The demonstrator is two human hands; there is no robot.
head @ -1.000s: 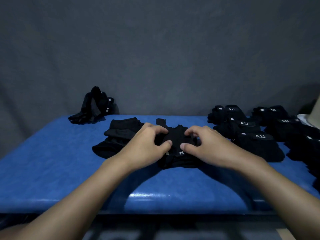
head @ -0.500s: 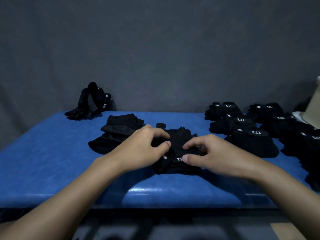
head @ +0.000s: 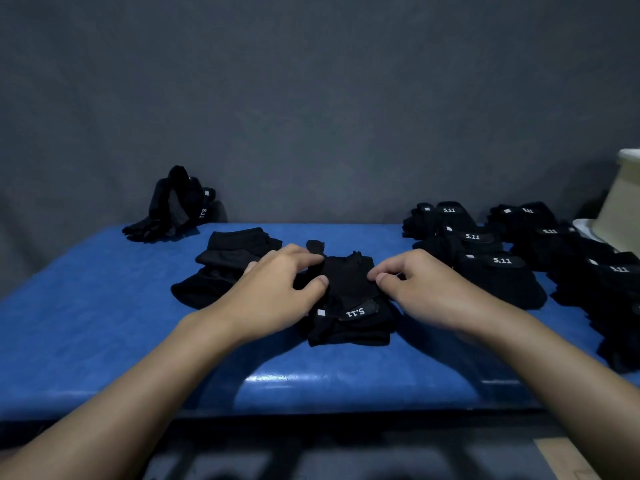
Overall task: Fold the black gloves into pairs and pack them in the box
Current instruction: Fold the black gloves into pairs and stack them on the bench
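Left hand (head: pixel 273 292) and right hand (head: pixel 426 289) have spread apart, fingers (head: pixel 320 281) pinching the soft, squarish folded glove (head: pixel 348 296).

Box (head: pixel 621 202) partly off R edge

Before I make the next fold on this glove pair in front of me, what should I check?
1. Grip: left hand and right hand both pinch the glove pair: ok.
2. Pair rests on the blue table, logo strap facing up: ok.
3. Gloves aligned inside the fold: cannot tell, black on black.
4. Room in the box at the right edge: cannot tell, inside hidden.
5. All gloves folded: not ok, loose gloves lie at back left.
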